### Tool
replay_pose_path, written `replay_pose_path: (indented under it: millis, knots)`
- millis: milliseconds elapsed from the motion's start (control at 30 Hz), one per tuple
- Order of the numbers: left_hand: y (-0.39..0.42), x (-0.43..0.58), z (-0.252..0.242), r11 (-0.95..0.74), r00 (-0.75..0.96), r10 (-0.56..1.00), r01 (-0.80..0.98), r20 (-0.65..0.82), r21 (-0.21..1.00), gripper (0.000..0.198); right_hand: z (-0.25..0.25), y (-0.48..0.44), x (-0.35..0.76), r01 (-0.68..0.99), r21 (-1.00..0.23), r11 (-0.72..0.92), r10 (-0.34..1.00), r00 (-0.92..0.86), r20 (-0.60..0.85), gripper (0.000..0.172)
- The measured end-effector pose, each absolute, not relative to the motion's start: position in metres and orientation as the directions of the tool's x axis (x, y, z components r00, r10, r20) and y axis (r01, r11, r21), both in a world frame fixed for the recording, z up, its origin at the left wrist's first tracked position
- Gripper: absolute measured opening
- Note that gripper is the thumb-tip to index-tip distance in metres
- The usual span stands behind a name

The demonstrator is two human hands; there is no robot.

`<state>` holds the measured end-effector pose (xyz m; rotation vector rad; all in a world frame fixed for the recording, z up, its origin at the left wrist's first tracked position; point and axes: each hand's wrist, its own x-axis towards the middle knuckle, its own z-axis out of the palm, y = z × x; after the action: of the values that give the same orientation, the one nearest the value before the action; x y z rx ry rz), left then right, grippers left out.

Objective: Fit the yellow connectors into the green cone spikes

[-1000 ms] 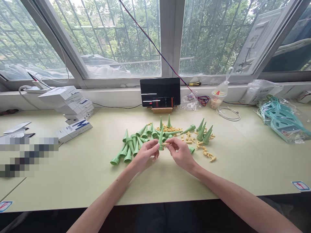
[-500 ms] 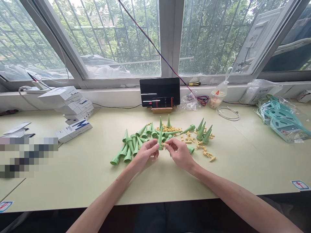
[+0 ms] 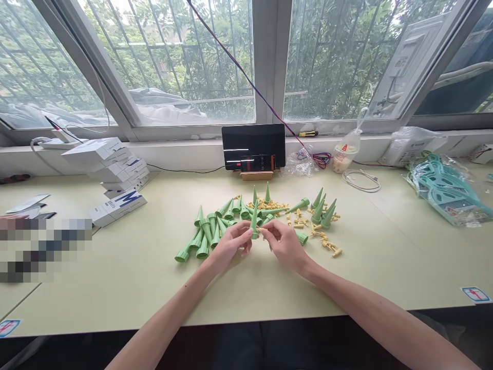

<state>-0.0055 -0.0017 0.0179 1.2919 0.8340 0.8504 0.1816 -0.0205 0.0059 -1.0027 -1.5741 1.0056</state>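
Observation:
My left hand [image 3: 235, 240] is closed around the base of a green plastic cone [image 3: 254, 218], which points upward. Between the thumb and fingers of my right hand [image 3: 284, 242] is a small yellow peg [image 3: 260, 229], its tip against the cone's lower side. Whether the tip sits inside a hole is too small to tell. More green cones [image 3: 206, 231] lie heaped left of my hands. Behind them is a pile of yellow pegs [image 3: 265, 203]. Several cones [image 3: 319, 209] stand upright to the right, with loose yellow pegs [image 3: 331, 246] near them.
A dark tablet [image 3: 252, 141] with a phone [image 3: 257, 163] before it stands at the back. White boxes [image 3: 115, 169] are stacked at left. Toward the right are a bagged cup [image 3: 344, 154], a white cable [image 3: 361, 181] and teal plastic parts [image 3: 447, 187] in clear bags.

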Motion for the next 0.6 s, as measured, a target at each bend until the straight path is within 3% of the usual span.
replay_pose_path:
  millis: [600]
  knots:
    - [-0.0029,-0.0042,0.0200,0.012,0.441,0.897,-0.002,-0.010,1.000,0.037,0.0041,-0.0198,0.1826,0.196,-0.935,0.296,0.948,-0.180,0.262,0.030]
